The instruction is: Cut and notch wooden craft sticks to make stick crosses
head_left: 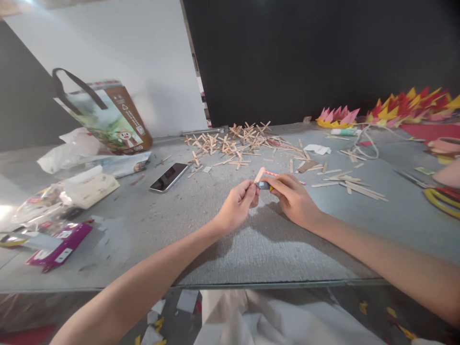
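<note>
My left hand (239, 203) pinches a flat wooden craft stick (259, 175) between thumb and fingers, with the stick slanting up and away from me. Closed around a small tool (265, 185), dark blue-grey with a bit of yellow, my right hand (296, 199) holds it against the lower part of the stick; its exact kind is too small to make out. Both hands are close together just above the grey table (215, 254). Behind the right fingers shows a thin red-and-white strip (271, 174), partly hidden by that hand.
A pile of crossed craft sticks (233, 143) lies ahead, with loose sticks (350, 183) to the right. Left are a phone (168, 177), a carrier bag (113, 120) and a purple packet (59, 247). Right are yellow-handled scissors (440, 201), a white cord (373, 146) and folded-paper pieces (338, 116).
</note>
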`<control>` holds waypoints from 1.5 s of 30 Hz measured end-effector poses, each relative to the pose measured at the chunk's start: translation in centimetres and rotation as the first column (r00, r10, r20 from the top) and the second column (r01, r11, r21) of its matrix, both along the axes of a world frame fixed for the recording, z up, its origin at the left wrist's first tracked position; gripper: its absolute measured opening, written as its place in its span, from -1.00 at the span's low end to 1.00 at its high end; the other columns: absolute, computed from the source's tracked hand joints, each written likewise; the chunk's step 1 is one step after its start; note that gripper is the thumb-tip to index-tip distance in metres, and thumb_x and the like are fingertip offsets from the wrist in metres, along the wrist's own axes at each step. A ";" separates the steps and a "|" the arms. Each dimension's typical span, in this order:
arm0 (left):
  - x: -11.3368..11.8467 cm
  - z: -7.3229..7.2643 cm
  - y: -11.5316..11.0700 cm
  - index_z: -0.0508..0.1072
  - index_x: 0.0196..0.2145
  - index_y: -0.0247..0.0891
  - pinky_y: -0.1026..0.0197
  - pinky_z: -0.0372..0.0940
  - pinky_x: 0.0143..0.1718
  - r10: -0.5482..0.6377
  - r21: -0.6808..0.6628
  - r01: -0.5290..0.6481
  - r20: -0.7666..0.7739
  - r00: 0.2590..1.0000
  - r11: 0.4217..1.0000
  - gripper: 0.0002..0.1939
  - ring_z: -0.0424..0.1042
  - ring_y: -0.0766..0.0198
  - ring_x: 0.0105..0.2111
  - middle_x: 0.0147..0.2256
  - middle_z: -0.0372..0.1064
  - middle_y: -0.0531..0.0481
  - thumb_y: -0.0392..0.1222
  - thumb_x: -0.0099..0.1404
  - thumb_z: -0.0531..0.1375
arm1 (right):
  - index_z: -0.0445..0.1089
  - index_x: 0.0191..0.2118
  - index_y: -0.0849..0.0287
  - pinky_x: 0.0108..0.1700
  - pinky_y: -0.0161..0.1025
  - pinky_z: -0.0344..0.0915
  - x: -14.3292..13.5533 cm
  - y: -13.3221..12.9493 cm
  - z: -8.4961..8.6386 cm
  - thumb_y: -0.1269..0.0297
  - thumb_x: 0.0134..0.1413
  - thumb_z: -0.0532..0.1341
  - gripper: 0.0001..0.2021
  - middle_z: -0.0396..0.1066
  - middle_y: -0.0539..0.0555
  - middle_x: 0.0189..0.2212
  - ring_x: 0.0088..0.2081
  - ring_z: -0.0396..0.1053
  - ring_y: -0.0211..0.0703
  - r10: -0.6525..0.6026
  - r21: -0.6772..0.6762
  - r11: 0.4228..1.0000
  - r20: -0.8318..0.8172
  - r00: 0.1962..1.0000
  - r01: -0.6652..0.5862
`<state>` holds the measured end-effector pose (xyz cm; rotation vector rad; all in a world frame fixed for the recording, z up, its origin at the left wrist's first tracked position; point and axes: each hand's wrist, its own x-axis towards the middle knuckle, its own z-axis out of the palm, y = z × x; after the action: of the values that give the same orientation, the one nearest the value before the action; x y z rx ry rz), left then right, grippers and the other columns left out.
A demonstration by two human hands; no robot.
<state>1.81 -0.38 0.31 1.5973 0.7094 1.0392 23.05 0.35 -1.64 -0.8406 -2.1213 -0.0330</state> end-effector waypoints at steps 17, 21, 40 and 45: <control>-0.6 -0.6 0.3 0.34 -0.21 -0.22 0.24 0.05 -0.39 0.204 0.123 -0.175 -0.301 0.932 0.977 -0.66 0.10 0.34 -0.50 -0.49 0.10 0.16 0.04 0.59 -0.06 | 0.51 0.00 0.11 -0.23 -0.15 0.35 -0.8 -1.0 1.2 -0.02 0.49 0.11 -0.65 0.55 0.10 -0.27 -0.31 0.47 -0.06 -0.134 -0.371 0.928 -0.271 0.953 0.025; -0.5 -0.6 0.0 0.35 -0.16 -0.21 0.24 0.06 -0.38 0.150 0.118 -0.121 -0.286 0.947 0.986 -0.67 0.12 0.34 -0.48 -0.46 0.13 0.14 0.04 0.59 -0.05 | 0.55 -0.14 0.07 -0.38 -0.21 0.23 -1.0 -0.7 1.4 -0.09 0.38 0.24 -0.67 0.42 -0.02 -0.44 -0.45 0.31 -0.16 -0.142 -0.481 0.876 -0.293 0.946 -0.017; -0.2 -0.6 -0.3 0.23 -0.22 -0.17 0.18 0.34 -0.14 -0.015 0.099 0.056 -0.374 0.927 0.993 -0.91 0.59 0.23 -0.25 -0.30 0.58 0.00 -0.20 0.51 0.06 | 0.42 -0.37 0.11 -0.39 -0.24 0.07 -1.4 -1.1 1.7 -0.01 0.34 0.28 -0.67 0.27 -0.07 -0.53 -0.46 0.17 -0.21 -0.080 -0.524 0.845 -0.324 0.943 -0.108; -0.3 -0.6 0.0 0.42 -0.14 -0.18 0.22 0.34 -0.19 0.207 0.290 -0.076 -0.452 0.868 0.954 -0.89 0.53 0.24 -0.26 -0.26 0.57 0.01 -0.12 0.44 0.21 | 0.47 -0.33 0.15 -0.34 -0.25 0.12 -1.3 -1.3 2.1 0.07 0.42 0.18 -0.68 0.40 -0.02 -0.46 -0.41 0.26 -0.20 -0.037 -0.531 0.844 -0.192 0.981 -0.072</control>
<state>1.51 -0.37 -0.32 2.0978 1.0708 0.8704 21.73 -0.98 0.49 -1.0940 -1.9676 0.6609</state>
